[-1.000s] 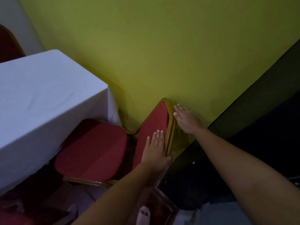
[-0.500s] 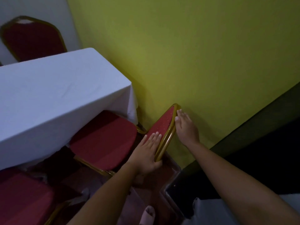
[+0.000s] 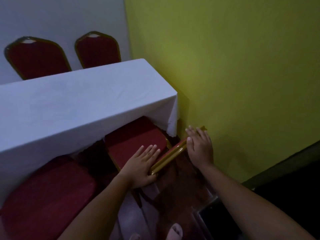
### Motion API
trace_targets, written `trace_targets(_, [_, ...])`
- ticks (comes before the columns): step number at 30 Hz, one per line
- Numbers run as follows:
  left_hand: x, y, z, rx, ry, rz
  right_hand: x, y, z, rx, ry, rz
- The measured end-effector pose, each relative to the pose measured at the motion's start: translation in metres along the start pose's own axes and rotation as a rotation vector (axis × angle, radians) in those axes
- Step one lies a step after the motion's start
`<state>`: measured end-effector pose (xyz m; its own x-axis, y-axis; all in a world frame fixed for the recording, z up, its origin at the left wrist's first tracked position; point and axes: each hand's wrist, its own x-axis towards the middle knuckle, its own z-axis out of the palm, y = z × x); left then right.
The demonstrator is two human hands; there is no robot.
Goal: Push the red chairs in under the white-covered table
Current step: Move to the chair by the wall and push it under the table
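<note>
Hands on a chair back: I am pressing my left hand [image 3: 141, 168], fingers spread flat and gripping nothing, against the front of the gold-framed backrest [image 3: 168, 157] of the red padded chair [image 3: 134, 144] nearest the yellow-green wall [image 3: 233, 75]. My right hand [image 3: 200, 148] is lying open over the backrest's far side and top edge, fingers extended, not curled around it. Compared with half a second ago, the chair's red seat is sitting further under the long table draped in white cloth [image 3: 78, 104], its front part now hidden beneath the cloth's hanging edge, and the backrest is showing almost edge-on instead of facing me. A second red padded chair [image 3: 45, 194] is standing just beside it to the left, its seat mostly out from under the table. Two more red chairs with gold frames [image 3: 97, 49] are now showing beyond the table against the pale wall [image 3: 60, 16], where only one was showing before.
</note>
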<state>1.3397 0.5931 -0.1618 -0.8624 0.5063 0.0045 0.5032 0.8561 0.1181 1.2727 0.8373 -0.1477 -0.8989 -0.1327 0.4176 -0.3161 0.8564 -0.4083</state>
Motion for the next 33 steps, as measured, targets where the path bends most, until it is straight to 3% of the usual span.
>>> trace_targets(7, [-0.04,-0.04,-0.015,0.115,-0.039,-0.055,0.024,-0.023,0.011,-0.021,-0.169,-0.189])
trace_targets(12, [-0.081,-0.071,-0.016,0.077,-0.023,-0.267,0.023,-0.059,0.037,0.103,-0.258,-0.204])
trace_targets(18, [-0.074,-0.051,-0.014,-0.138,0.203,-0.475,0.022,-0.078,0.053,0.21,-0.207,-0.195])
trace_targets(22, [-0.051,-0.048,-0.01,-0.195,0.242,-0.542,0.028,-0.064,0.055,0.21,-0.222,-0.198])
trace_targets(33, [-0.036,-0.087,-0.009,-0.194,0.274,-0.515,0.054,-0.075,0.08,0.22,-0.131,-0.212])
